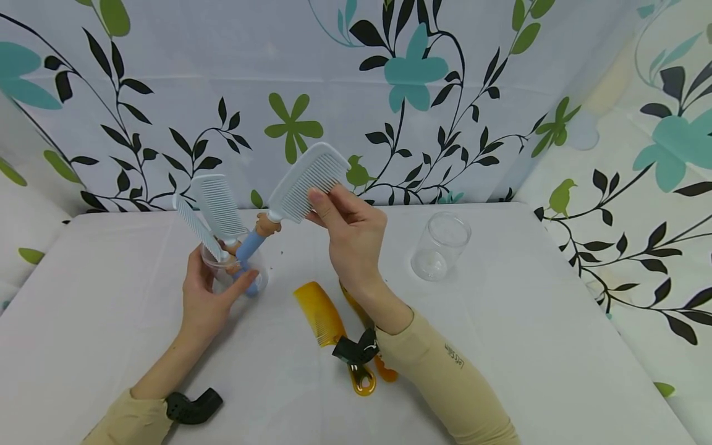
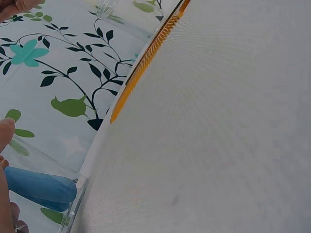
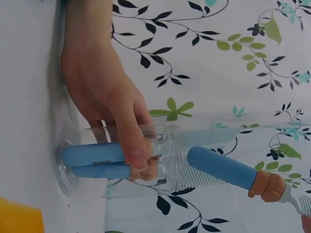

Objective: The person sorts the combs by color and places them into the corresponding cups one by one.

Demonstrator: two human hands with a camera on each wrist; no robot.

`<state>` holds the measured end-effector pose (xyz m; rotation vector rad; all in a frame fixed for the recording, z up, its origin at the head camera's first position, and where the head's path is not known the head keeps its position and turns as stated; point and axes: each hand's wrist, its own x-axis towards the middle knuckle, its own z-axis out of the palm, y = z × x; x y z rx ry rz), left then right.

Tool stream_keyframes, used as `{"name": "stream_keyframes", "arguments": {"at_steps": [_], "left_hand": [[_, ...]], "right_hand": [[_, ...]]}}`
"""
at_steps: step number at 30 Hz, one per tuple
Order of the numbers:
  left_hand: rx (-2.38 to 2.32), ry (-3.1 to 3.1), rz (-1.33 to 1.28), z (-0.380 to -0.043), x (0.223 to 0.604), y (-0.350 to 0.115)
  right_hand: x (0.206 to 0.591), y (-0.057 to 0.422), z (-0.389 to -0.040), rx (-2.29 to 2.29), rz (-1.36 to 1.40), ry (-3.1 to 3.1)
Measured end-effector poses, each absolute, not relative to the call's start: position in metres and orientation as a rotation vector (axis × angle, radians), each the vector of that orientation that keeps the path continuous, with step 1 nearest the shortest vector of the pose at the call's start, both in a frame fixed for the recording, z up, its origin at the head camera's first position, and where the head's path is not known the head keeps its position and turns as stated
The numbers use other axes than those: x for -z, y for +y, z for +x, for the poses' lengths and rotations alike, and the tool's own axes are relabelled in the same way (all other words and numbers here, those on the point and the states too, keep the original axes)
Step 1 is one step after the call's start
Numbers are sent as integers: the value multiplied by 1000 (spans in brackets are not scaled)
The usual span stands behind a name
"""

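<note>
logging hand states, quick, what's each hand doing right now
Left hand: holding a clear jar with two blue-handled combs inside.
Right hand: pinching a third blue-handled comb by its toothed end.

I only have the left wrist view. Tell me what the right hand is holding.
Observer: The right hand holds a pale comb by its toothed head.
Operator: Say where its other end is.
Observer: The right wrist view shows the end of its blue handle just above the rim of the clear jar, not inside.
Operator: Describe what sticks out of the top.
Observer: The toothed heads of two other combs, as the head view shows.
</note>
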<state>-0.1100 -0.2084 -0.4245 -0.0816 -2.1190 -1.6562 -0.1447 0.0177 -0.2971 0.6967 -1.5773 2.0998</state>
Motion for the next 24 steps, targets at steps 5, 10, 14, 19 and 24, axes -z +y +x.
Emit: {"name": "stream_keyframes", "arguments": {"at_steps": [5, 10, 14, 19, 24], "left_hand": [[1651, -2125, -80, -111, 426, -209], [1655, -2120, -89, -111, 426, -209], [1652, -2123, -77, -110, 425, -209], [1658, -2117, -80, -110, 424, -209], [1675, -2106, -73, -110, 423, -208]], "right_hand": [[299, 16, -146, -2074, 719, -1560], [300, 13, -147, -2048, 764, -1522], [301, 10, -146, -2045, 787, -1510], [304, 4, -146, -2027, 824, -1525], [307, -1, -144, -1998, 858, -1595]]}}
